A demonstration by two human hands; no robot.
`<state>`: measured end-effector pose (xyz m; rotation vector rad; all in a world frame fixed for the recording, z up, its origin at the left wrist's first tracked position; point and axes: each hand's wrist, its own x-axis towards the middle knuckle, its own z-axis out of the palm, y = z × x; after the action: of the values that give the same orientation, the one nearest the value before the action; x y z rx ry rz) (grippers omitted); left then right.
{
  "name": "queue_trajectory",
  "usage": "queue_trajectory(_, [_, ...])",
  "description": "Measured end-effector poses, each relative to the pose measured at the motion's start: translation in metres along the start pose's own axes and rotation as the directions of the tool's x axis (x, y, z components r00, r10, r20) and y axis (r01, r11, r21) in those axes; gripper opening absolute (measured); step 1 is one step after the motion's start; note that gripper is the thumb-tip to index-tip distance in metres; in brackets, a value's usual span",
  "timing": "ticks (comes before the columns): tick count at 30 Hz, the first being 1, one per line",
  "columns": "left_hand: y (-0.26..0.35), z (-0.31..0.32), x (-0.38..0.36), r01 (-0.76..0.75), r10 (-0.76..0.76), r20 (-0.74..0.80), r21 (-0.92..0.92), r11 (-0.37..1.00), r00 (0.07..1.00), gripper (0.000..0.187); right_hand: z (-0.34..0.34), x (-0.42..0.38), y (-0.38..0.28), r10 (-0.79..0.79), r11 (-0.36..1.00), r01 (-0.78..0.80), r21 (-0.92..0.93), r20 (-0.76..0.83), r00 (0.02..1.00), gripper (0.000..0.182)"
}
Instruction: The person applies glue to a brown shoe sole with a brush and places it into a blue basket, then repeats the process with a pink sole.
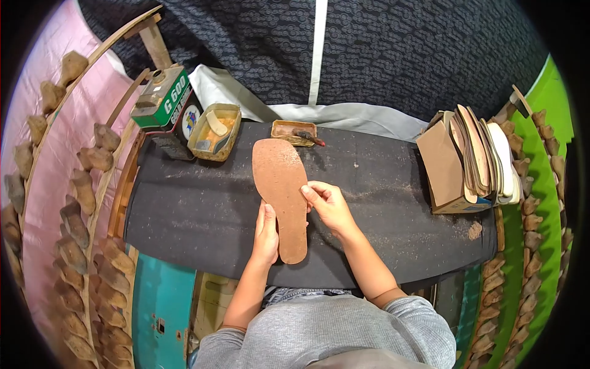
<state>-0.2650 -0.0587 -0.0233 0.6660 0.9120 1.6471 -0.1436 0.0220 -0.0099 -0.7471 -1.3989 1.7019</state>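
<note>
A brown insole [283, 197] is held up above the dark-covered table, its wide toe end pointing away from me and its narrow heel end toward me. My left hand [267, 235] grips its left edge near the waist, thumb on the upper face. On the opposite edge, a little farther up, my right hand [327, 206] pinches it between thumb and fingers. The fingers of both hands are partly hidden behind the insole. Its surface looks speckled, with a lighter patch near the toe.
On the black table cloth [381, 190], a tin tray [215, 132] with a scraper and a green G 600 can [167, 111] stand back left. Behind the insole lies a small tray [294, 131] with a brush. A cardboard box [439, 166] of insoles stands right. Racks of shoe lasts [74, 224] flank both sides.
</note>
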Motion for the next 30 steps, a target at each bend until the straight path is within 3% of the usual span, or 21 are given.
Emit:
queue_trajectory(5, [-0.003, -0.017, -0.022, -0.078, 0.091, -0.104, 0.124, 0.989, 0.990, 0.045, 0.003, -0.012, -0.002, -0.004, 1.000, 0.004, -0.031, 0.004, 1.000, 0.024])
queue_trajectory(7, [0.006, -0.009, -0.042, 0.004, 0.021, -0.155, 0.160, 0.987, 0.988, 0.051, 0.005, -0.018, -0.003, 0.008, 1.000, -0.007, -0.030, 0.041, 0.999, 0.024])
queue_trajectory(14, [-0.016, 0.011, -0.111, -0.082, 0.144, -0.327, 0.197, 0.977, 0.934, 0.059, 0.003, -0.057, 0.002, 0.068, 0.998, -0.063, -0.029, 0.195, 0.978, 0.025])
queue_trajectory(20, [-0.047, 0.033, -0.184, -0.136, 0.231, -0.502, 0.219, 0.966, 0.833, 0.061, 0.006, -0.110, 0.007, 0.198, 0.980, -0.184, -0.074, 0.363, 0.910, 0.026])
queue_trajectory(30, [-0.079, 0.050, -0.313, -0.154, 0.317, -0.756, 0.280, 0.948, 0.572, 0.064, 0.047, -0.206, 0.038, 0.324, 0.945, -0.287, -0.159, 0.582, 0.746, 0.027])
